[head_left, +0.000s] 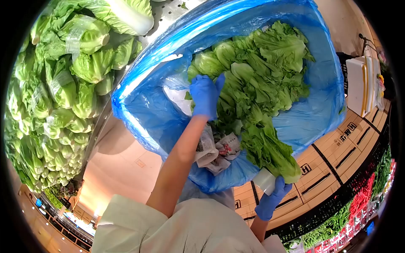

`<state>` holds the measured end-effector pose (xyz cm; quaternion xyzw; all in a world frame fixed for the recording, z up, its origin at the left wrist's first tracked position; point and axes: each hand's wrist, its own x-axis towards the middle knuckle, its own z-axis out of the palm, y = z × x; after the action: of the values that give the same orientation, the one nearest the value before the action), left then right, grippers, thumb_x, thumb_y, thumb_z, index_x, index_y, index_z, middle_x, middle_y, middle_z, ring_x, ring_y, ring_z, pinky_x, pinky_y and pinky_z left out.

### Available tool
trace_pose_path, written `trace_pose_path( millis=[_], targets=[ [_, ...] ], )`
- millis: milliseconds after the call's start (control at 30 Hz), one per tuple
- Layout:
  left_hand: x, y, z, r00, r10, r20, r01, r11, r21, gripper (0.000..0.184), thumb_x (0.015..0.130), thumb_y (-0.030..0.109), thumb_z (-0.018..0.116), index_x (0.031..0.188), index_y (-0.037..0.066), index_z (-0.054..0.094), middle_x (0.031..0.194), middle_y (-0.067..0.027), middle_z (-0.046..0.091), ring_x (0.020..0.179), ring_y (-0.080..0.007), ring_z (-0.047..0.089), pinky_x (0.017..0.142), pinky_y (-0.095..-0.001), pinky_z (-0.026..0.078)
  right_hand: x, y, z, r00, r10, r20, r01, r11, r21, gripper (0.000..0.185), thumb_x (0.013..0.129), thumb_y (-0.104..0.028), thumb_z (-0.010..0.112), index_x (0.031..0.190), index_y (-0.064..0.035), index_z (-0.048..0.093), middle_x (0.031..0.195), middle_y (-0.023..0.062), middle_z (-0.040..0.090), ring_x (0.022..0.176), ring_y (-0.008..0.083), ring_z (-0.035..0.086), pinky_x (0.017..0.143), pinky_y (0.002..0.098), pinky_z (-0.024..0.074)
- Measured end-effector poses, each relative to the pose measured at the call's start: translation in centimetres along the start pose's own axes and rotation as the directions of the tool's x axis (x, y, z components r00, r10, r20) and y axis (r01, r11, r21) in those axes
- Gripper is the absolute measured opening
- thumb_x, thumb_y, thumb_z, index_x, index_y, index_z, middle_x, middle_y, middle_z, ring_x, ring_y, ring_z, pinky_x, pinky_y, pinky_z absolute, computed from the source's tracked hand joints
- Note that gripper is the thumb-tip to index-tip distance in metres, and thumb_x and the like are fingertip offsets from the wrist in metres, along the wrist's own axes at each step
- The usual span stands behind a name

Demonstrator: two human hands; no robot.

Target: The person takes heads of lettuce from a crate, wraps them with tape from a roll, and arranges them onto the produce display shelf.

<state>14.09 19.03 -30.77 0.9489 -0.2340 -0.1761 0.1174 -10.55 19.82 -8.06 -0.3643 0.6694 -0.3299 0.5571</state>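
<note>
My left hand (206, 96), in a blue glove, is over the left part of a blue plastic liner (320, 101). Its thumb stands apart from its bent fingers, and nothing shows in its grasp. Leafy green lettuce (253, 80) lies beside and beyond it. My right hand (274, 199), also gloved in blue, is closed at the pale base of a lettuce head (270, 147) whose leaves point back into the liner. A whitish roll (265, 181) sits against that hand; its fingers are partly hidden behind the roll and the lettuce base.
Crumpled printed paper (228, 147) lies in the near part of the liner, with a white sheet (179, 99) at left. Wrapped lettuces (63, 84) are piled on the left. Cardboard boxes (329, 164) and a white foam box (355, 84) stand right. Peppers (360, 196) are at lower right.
</note>
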Motion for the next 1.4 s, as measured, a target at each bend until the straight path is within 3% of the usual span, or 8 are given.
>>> trace_pose_path(
  millis=[367,433,533,667,1033,1167,1333,1400],
  targets=[
    [-5.7,3.6,-0.7,1.0,0.027,-0.004,-0.027,0.972,-0.234,0.045,0.07,0.042,0.065,0.088,0.001,0.058,0.087,-0.0146,0.058,0.085,-0.0287,0.055,0.093,-0.0484,0.032,2.6,-0.1,-1.1,0.99,-0.13,0.054,0.139,0.963,-0.233,0.044,0.076,-0.008,0.056,0.118,-0.0004,0.047,0.108,0.0094,0.055,0.095,0.0195,0.056,0.082,0.0332,0.0462],
    [-7.8,6.0,-1.3,0.965,-0.025,0.26,0.221,0.609,-0.762,0.052,0.067,0.035,0.071,0.102,0.001,0.052,0.09,-0.0145,0.056,0.084,-0.028,0.055,0.092,-0.0467,0.034,2.9,-0.8,-1.1,0.984,-0.158,0.085,0.174,0.955,-0.24,0.044,0.076,-0.008,0.056,0.118,-0.0003,0.046,0.108,0.0097,0.055,0.095,0.02,0.056,0.082,0.0334,0.0463],
    [-10.1,8.7,-0.4,0.982,-0.058,0.179,0.187,0.409,-0.893,0.065,0.065,0.037,0.074,0.112,0.003,0.046,0.098,-0.0139,0.052,0.092,-0.0284,0.051,0.087,-0.044,0.038,2.8,-2.0,-1.2,0.992,-0.123,0.024,0.125,0.957,-0.263,0.046,0.076,-0.009,0.057,0.119,0.0002,0.045,0.11,0.0105,0.055,0.097,0.0206,0.055,0.082,0.0339,0.0462],
    [-8.9,8.0,0.5,0.993,0.041,0.108,0.026,0.832,-0.555,0.083,0.054,0.044,0.079,0.118,0.008,0.043,0.112,-0.0151,0.043,0.107,-0.0316,0.04,0.088,-0.0435,0.037,2.8,-2.4,-1.3,0.992,-0.11,0.062,0.121,0.966,-0.227,0.047,0.076,-0.009,0.057,0.121,0.001,0.044,0.111,0.0112,0.054,0.098,0.0208,0.055,0.083,0.0347,0.0463],
    [-8.4,5.6,-0.6,0.953,0.24,0.187,0.075,0.409,-0.91,0.089,0.049,0.023,0.085,0.122,0.003,0.037,0.113,-0.0184,0.044,0.105,-0.0322,0.046,0.09,-0.0389,0.041,4.1,-3.2,-2.7,0.973,-0.11,0.204,0.161,0.954,-0.253,0.066,0.065,0.007,0.063,0.127,0.0011,0.04,0.121,0.0119,0.05,0.109,0.0206,0.05,0.093,0.0324,0.0385],
    [-7.1,1.8,-7.3,0.717,0.598,-0.359,-0.678,0.475,-0.562,0.084,0.051,0.018,0.083,0.121,0.003,0.038,0.118,-0.0175,0.043,0.108,-0.0327,0.045,0.093,-0.0395,0.037,4.7,-7.4,-1.3,0.941,-0.089,0.326,0.243,0.849,-0.469,0.065,0.065,-0.007,0.067,0.125,0.0005,0.042,0.113,0.0124,0.056,0.099,0.0192,0.056,0.087,0.0304,0.0436],
    [-5.9,-1.8,-13.3,0.798,0.602,0.017,-0.344,0.479,-0.807,0.081,0.053,0.018,0.083,0.12,0.003,0.039,0.118,-0.0153,0.045,0.108,-0.0283,0.047,0.094,-0.0383,0.037,8.2,-8.3,0.4,0.562,-0.01,0.827,0.818,0.157,-0.554,0.077,0.06,-0.035,0.075,0.125,-0.008,0.045,0.059,0.0082,0.06,0.046,0.0219,0.057,0.046,0.0294,0.0432],
    [-5.5,-1.5,-15.0,0.713,0.675,0.188,-0.112,0.374,-0.921,0.084,0.053,0.02,0.085,0.121,0.003,0.039,0.119,-0.0111,0.047,0.109,-0.0211,0.047,0.096,-0.0341,0.036,8.8,-8.2,2.2,0.513,0.089,0.854,0.828,0.209,-0.52,0.078,0.059,-0.038,0.075,0.125,-0.009,0.045,0.059,0.0086,0.059,0.046,0.023,0.056,0.046,0.03,0.0426]
  ],
)
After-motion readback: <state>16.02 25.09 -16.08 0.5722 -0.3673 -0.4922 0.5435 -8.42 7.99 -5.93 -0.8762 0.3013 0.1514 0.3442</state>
